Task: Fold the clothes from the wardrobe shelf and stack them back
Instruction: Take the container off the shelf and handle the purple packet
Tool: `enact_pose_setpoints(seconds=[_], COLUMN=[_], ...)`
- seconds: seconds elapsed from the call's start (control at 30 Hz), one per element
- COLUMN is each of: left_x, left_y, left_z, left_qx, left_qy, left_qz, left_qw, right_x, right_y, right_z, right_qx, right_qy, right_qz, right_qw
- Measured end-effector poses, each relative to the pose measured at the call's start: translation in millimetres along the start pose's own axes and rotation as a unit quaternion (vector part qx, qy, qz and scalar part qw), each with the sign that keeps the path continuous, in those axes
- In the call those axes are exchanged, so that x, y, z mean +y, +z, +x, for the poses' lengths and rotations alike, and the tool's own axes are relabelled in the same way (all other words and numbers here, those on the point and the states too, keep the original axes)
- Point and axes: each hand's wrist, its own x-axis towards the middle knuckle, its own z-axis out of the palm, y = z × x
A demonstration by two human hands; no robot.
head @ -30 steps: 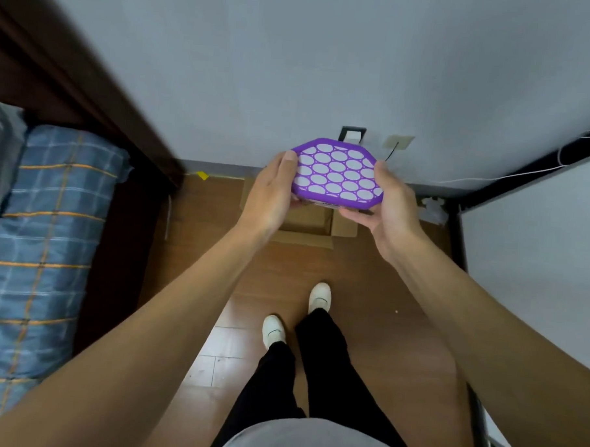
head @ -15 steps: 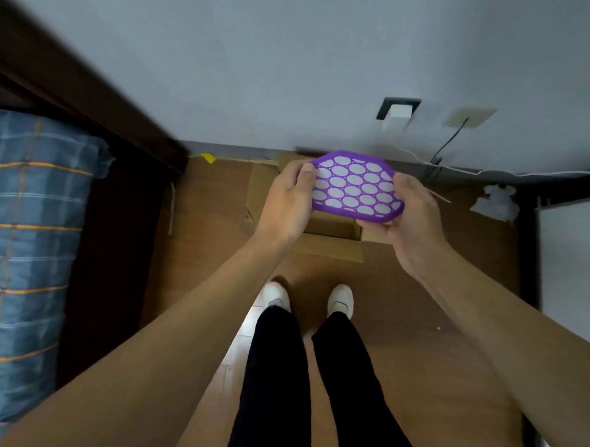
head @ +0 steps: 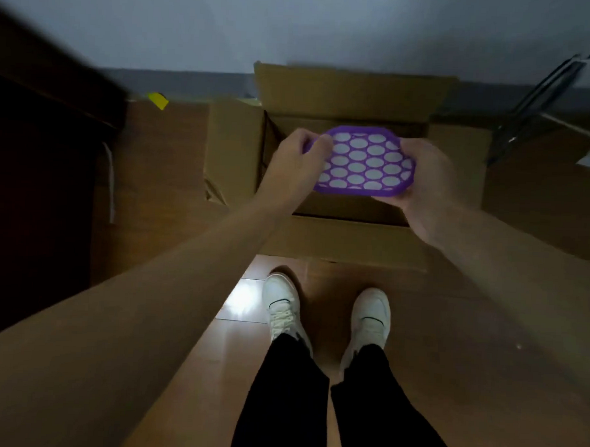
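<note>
A purple tray (head: 365,162) is gripped at its ends by the left hand (head: 296,166) and the right hand (head: 430,182) over a cardboard box (head: 353,90), apparently to be lowered in.

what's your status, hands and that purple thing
Left hand, right hand both grip purple honeycomb panel. Panel over open cardboard box. Flaps spread open.

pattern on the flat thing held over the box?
Purple frame with rows of white ovals, honeycomb-like; clearest in the head view.
</note>
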Motion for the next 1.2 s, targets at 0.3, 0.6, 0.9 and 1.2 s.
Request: enact_pose_setpoints(seconds=[0.3, 0.6, 0.9, 1.2], left_x=[-93, -161, -186, -83], left_y=[19, 59, 61, 17], left_z=[104, 172, 192, 109], left_qx=[-0.064, -0.078, -0.087, -0.027], left_qy=[-0.142, -0.228, -0.255, -0.138], left_qz=[-0.040, -0.053, -0.035, 0.100], left_qw=[0.987, 0.969, 0.962, 0.985], right_x=[79, 129, 139, 46], right_y=[30, 31, 23, 25], right_z=[127, 218, 236, 130], right_qx=[-0.041, -0.030, -0.034, -0.017], right_qy=[0.030, 0.098, 0.095, 0.016], right_qz=[-0.060, -0.129, -0.220, -0.221], right_qw=[0.997, 0.986, 0.970, 0.975])
